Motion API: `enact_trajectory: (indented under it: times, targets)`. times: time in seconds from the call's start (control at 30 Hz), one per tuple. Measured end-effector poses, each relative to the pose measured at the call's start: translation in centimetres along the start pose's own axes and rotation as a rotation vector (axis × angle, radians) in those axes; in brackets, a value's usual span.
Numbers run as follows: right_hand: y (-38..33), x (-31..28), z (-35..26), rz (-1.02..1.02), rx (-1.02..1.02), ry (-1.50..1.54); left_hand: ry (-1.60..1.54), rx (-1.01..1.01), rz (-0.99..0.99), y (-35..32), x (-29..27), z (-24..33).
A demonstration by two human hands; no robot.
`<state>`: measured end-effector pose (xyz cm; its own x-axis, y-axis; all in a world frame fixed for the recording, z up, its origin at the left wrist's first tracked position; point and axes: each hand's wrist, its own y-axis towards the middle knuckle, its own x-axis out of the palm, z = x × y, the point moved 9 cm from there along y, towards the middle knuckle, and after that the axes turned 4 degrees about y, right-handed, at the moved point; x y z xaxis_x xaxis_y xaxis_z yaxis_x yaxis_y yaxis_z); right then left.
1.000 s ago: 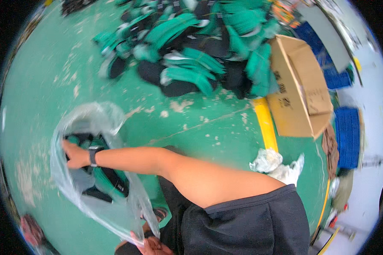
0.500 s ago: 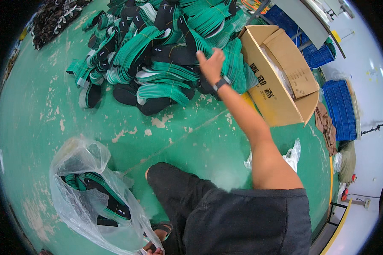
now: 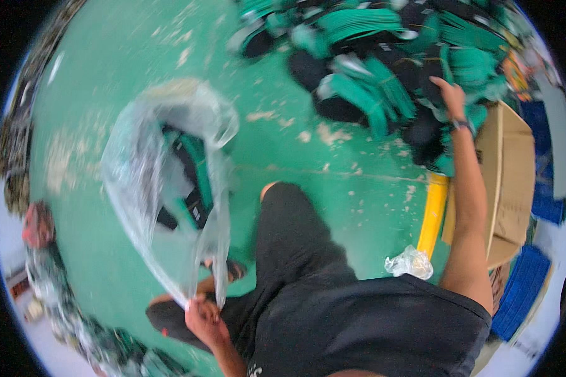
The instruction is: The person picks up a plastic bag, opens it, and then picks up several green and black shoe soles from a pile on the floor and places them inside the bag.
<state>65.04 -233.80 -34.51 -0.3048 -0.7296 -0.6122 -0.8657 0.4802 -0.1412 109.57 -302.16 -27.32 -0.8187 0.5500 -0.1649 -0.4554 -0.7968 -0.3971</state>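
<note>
At the lower left, my left hand [image 3: 207, 320] is closed on the gathered edge of a clear plastic bag [image 3: 129, 182]. Several black and green insoles [image 3: 195, 169] lie inside the bag and show through its mouth. My right arm stretches to the far right, where my right hand [image 3: 451, 100] grips the near end of a black and green bundle of insoles [image 3: 431, 69]. That bundle rests among a large heap of tied insole bundles [image 3: 361, 25]. Motion blur softens the heap and my right fingers.
An open cardboard box [image 3: 512, 182] stands right of my right forearm, with blue crates [image 3: 522, 292] beyond it. A yellow strip [image 3: 434, 210] and a crumpled clear bag [image 3: 410, 262] lie on the green floor. Filled bags [image 3: 50, 276] line the left edge.
The view has swung left, so heap and box sit further right. My left hand has come further into view, with the bag's edge drawn up. My right hand stays at the heap.
</note>
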Motion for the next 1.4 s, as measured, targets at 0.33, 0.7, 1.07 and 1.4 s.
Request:
enact_trajectory:
  times: [0.33, 0.7, 1.07, 1.4]
  targets:
    - [-36.5, 24.0, -11.1, -1.088, -0.417, 0.093, -0.262, -0.016, -0.161, 0.1, -0.1, -1.2]
    - [-57.9, 52.1, -33.8, -1.344, -0.619, 0.215, -0.137, 0.12, -0.073, 0.7, -2.7, 1.5]
    - [-20.7, 13.7, -2.5, 0.311, -0.54, -0.037, 0.048, 0.32, -0.162, 3.0, -2.9, 2.8]
    - [-2.0, -8.8, 15.3, 0.531, 0.557, -0.334, 0.944, 0.694, -0.224, -0.2, 1.3, 3.1]
